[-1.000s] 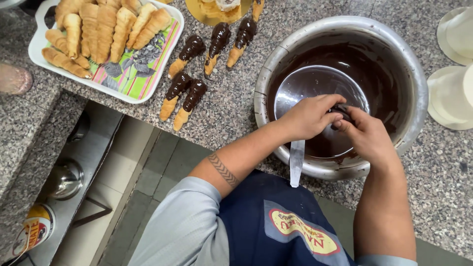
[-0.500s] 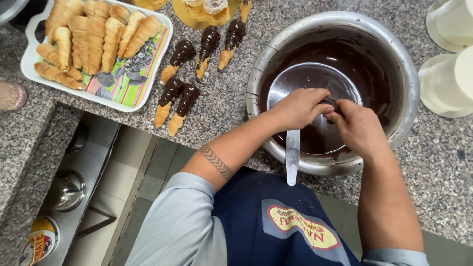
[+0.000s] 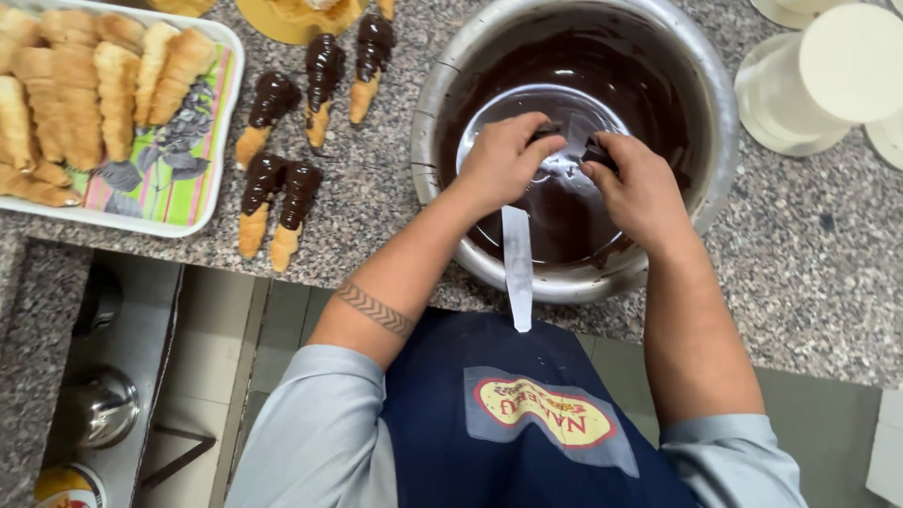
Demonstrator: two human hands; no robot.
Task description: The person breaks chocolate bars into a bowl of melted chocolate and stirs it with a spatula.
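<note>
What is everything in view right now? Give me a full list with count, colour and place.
Metal bowl: one, silver, holding dark melted chocolate, counter centre.
Ladle: one, steel, bowl in the chocolate, handle over the near rim.
Dipped pastry cones: five, golden with chocolate tops, on the counter left of the bowl.
Plain pastry cones: many, golden, on the tray.
Tray: one, white, far left.
White containers: at least two, top right.
Granite counter: grey speckled.
Apron: dark blue, bottom.
Left hand: over the chocolate, pinching something dark.
Right hand: likewise.
</note>
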